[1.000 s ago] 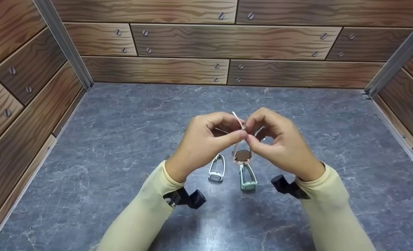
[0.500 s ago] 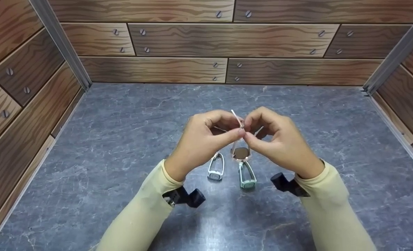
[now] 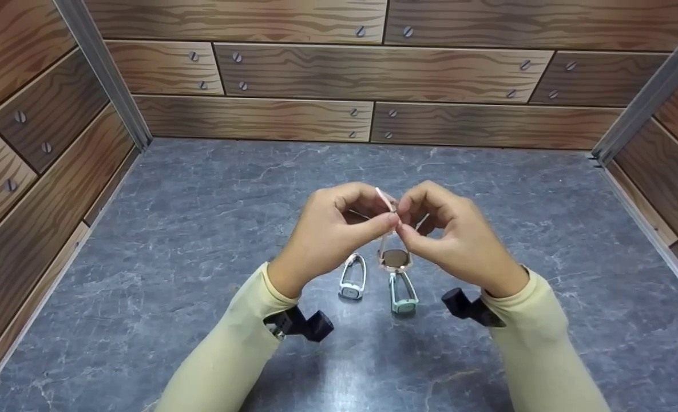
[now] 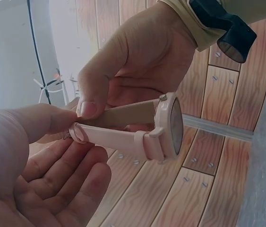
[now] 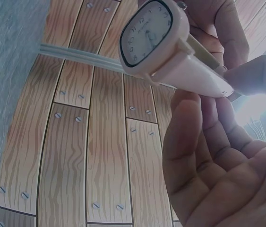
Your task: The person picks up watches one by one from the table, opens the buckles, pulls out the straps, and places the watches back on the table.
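Note:
A pale pink wristwatch hangs between both hands, its strap joined in a loop and its case lowest. My left hand pinches the strap near the buckle between thumb and fingers. From the other side my right hand pinches the same spot, fingertips meeting the left ones. The thin strap end sticks up between the hands. A small metal piece shows by the strap loop in the left wrist view; the rest of the buckle is hidden by fingers. The numbered dial shows in the right wrist view.
On the grey marbled table stand a white watch and a green watch, straps looped upward, below the hands in the head view. Wood-patterned walls enclose the table at the back and sides.
Both hands keep pinching the pink watch strap and have shifted very slightly left. The strap end sticking up shows a little shorter. The white and green watches have not moved.

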`<state>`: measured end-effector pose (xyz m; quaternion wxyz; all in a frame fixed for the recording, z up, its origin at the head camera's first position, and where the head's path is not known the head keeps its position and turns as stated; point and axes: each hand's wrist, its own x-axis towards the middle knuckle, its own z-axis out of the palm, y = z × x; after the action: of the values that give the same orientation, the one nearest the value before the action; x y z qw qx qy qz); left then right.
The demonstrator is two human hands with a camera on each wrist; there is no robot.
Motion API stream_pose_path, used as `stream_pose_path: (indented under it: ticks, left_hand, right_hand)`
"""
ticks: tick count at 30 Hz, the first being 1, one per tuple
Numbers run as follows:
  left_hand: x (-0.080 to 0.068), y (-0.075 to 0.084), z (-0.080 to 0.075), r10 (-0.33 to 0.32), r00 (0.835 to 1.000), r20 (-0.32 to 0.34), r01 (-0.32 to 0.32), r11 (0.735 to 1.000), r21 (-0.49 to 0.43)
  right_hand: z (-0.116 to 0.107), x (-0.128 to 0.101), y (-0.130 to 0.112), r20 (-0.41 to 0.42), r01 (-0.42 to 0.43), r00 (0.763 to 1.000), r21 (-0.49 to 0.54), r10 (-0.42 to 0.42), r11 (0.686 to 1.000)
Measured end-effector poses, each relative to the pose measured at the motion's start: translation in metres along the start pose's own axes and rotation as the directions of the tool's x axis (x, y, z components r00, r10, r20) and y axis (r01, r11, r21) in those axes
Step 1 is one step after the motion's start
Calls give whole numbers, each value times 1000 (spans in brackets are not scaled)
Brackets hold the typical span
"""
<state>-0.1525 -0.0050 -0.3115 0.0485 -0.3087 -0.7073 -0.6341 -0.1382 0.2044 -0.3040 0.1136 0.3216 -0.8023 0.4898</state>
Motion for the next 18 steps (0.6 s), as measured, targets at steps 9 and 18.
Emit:
stream_pose_path:
  ticks: [9, 18]
  left_hand:
    - [0, 0, -4, 14, 999, -38, -14, 1000, -20]
    - [1, 2, -11, 13, 992, -125, -21, 998, -64]
  right_hand:
    - [-2, 0, -1, 10, 12, 1000, 1, -12, 1000]
    - [-4, 0, 2, 4, 3, 1000, -6, -3, 1000]
